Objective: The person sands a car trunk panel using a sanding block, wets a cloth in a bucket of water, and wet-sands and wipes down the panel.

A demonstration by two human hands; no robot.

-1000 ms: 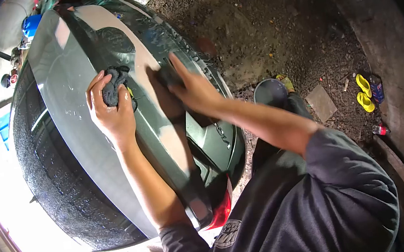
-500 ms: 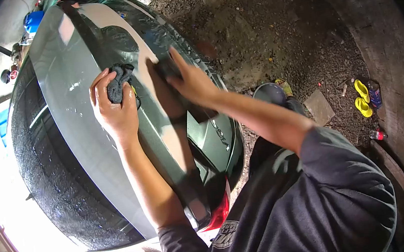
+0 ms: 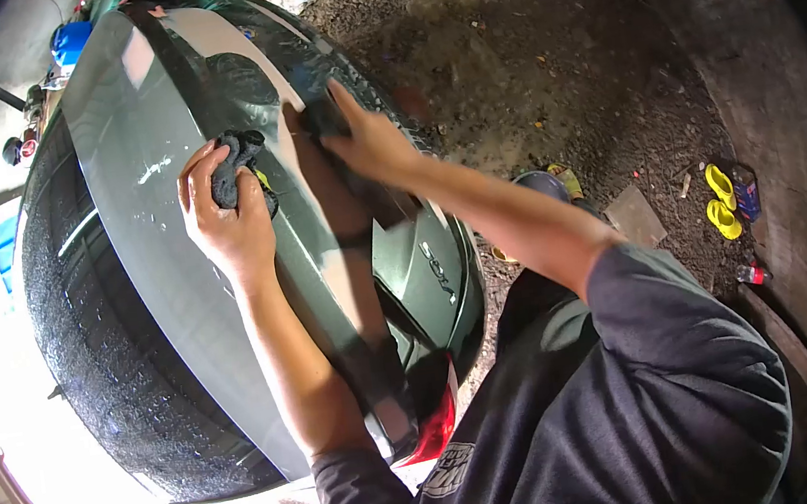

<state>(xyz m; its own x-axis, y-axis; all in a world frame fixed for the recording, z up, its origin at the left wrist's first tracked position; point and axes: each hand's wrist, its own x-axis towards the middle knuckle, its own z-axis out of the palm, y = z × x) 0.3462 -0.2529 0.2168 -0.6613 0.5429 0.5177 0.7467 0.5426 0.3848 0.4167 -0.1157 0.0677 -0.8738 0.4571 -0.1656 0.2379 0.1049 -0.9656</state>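
Observation:
A green-grey car trunk lid (image 3: 137, 174) with pinkish bare patches (image 3: 355, 283) lies under both hands, and water beads show on it. My left hand (image 3: 233, 217) is closed around a bunched dark grey cloth (image 3: 234, 167), resting on the lid; a bit of yellow shows beside the cloth. On the car's rear face, my right hand (image 3: 375, 145) presses a dark flat block (image 3: 319, 119) against the surface near a pinkish strip. Motion blur and shadow hide the block's exact outline. Below that hand, raised letters (image 3: 438, 273) mark the bodywork.
The wet rear window (image 3: 134, 356) lies to the left, and a red tail light (image 3: 437, 429) sits near my body. On the gravel floor are yellow clogs (image 3: 721, 203), a bottle with a red label (image 3: 753, 274), a flat board (image 3: 635, 216) and a bucket (image 3: 541, 185).
My right hand has shifted slightly up and left along the car's rear with the dark block. My left hand stays almost in place with the cloth.

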